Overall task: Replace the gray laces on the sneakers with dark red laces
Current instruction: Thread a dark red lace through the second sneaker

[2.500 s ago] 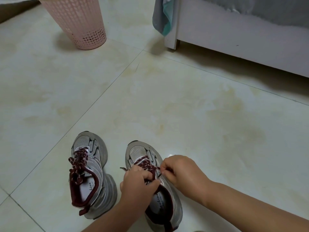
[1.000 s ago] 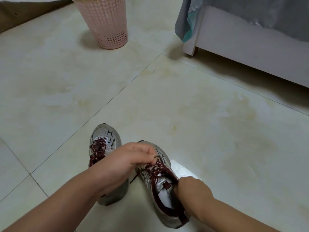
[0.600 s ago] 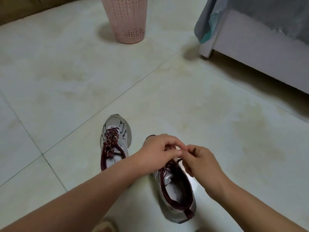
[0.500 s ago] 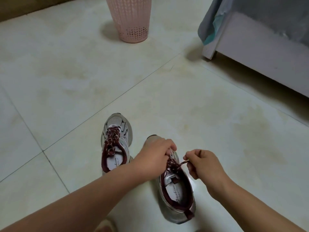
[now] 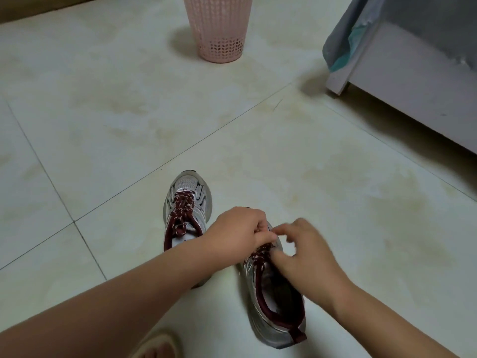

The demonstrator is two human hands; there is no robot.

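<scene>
Dark red lace (image 5: 260, 251) is already criss-crossed up the right-hand sneaker (image 5: 273, 293), and both hands have closed in over its top eyelets. Half a second back the right hand was out to the side, drawing a lace end taut; now the right hand (image 5: 304, 257) has swung back in over the tongue, thumb and forefinger reaching toward the left, blurred with motion, so whether it actually pinches the lace I cannot tell. Left hand (image 5: 240, 239) sits curled tight at the top of the lacing, fingers bunched as if holding a strand or loop, though the strand itself is hidden under the knuckles. To me that reads as the tying of the bow, the last step on this shoe.

Over beside it, the left-hand sneaker (image 5: 185, 215) stands on the floor (image 5: 335, 202) fully threaded in the same dark red, its ends bunched at the tongue. No gray lace is anywhere in view, so the swap looks all but finished.

Around them: a pink plastic basket (image 5: 219, 29) well off at the far side, a white bed frame (image 5: 413, 86) to the right with gray and teal cloth (image 5: 340, 45) hanging over its corner, and a sandalled foot (image 5: 157, 347) at the near edge. Nothing blocks the work; only the person's own left forearm crosses over the heel of the finished shoe.
</scene>
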